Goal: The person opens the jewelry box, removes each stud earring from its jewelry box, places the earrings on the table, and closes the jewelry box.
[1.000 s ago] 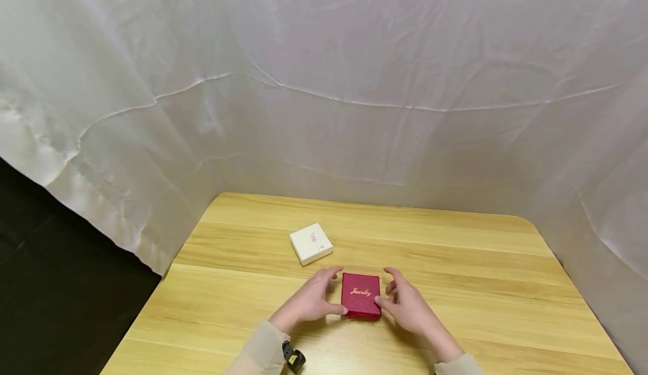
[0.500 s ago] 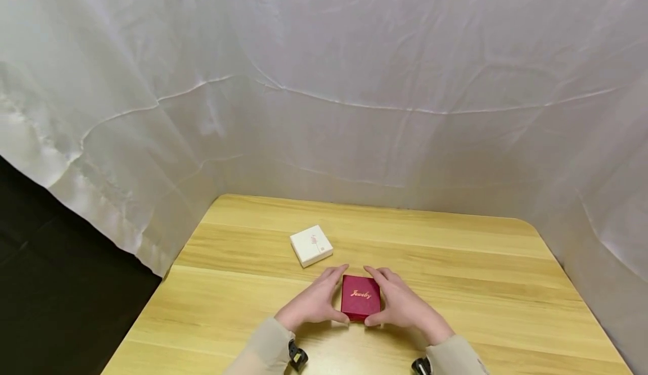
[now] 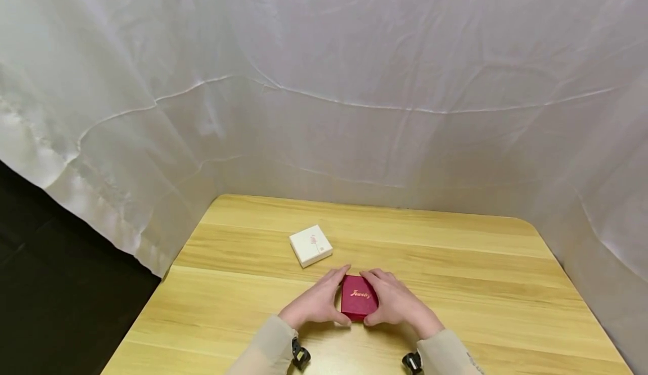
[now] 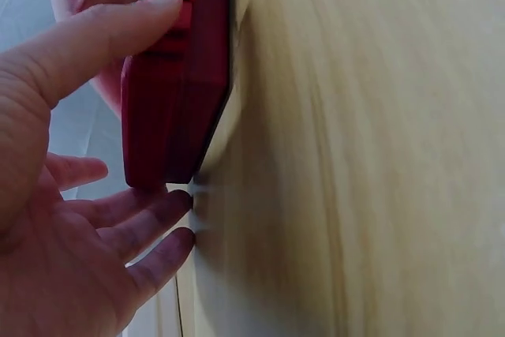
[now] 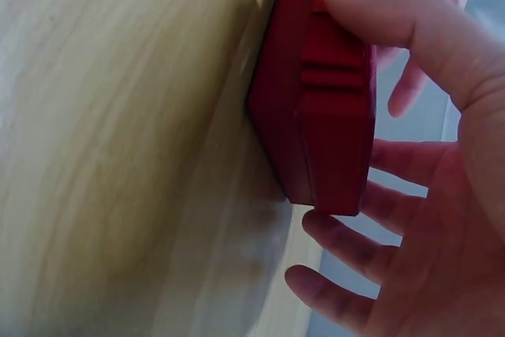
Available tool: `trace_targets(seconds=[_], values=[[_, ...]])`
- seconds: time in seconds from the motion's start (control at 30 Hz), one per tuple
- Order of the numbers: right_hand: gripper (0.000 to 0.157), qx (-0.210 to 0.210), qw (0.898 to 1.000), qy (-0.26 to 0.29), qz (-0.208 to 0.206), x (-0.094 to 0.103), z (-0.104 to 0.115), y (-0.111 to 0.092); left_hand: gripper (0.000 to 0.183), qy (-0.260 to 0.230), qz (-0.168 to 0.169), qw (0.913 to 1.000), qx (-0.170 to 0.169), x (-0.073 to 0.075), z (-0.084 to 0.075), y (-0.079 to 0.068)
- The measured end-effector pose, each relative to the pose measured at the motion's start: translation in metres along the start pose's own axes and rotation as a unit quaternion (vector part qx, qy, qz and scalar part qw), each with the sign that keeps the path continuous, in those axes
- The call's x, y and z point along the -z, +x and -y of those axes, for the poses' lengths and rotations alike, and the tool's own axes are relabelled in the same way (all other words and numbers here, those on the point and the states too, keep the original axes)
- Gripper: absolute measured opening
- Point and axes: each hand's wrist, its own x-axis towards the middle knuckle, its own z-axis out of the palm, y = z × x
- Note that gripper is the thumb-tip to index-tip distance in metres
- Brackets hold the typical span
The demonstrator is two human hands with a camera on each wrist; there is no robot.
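Observation:
A dark red jewelry box (image 3: 357, 302) with gold "Jewelry" lettering on its lid rests on the wooden table, between both hands. My left hand (image 3: 315, 303) holds its left side, the thumb at the front and the fingers reaching round toward the back corner. On the right side, my right hand (image 3: 399, 303) grips it the same way, its index finger overlapping the lid's edge. Both wrist views show a flat red ribbon bow (image 5: 335, 49) on the box's front side, with the thumbs pressed on it. The lid sits on the box in the left wrist view.
A small white box (image 3: 310, 244) with a pink flower print lies behind and left of the red one. Pale curtains (image 3: 354, 139) hang along the back and sides of the wooden table (image 3: 481, 285). Each wrist carries a small black camera.
My right hand has moved in and spread round the jewelry box's right side, its thumb shifting from the lid to the front. My left thumb has edged along the front. The white box has stayed put.

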Motion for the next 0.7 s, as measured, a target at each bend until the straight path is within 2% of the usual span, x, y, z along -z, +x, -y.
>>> trace_targets(seconds=[0.2,0.5,0.7], values=[[0.1,0.009,1.0,0.008,0.002,-0.002,0.0003,0.0011,0.115,0.009,-0.005,0.9999,-0.009,-0.0017,0.0026,-0.0002],[0.098,-0.005,1.0,0.023,0.004,-0.0032,0.0,0.0036,0.112,0.008,-0.004,1.0,-0.004,-0.0013,0.0038,0.0006],[0.095,0.007,1.0,0.03,0.0,-0.0027,-0.0022,0.0057,0.11,0.006,-0.001,1.0,-0.002,0.0007,0.0039,0.0017]])
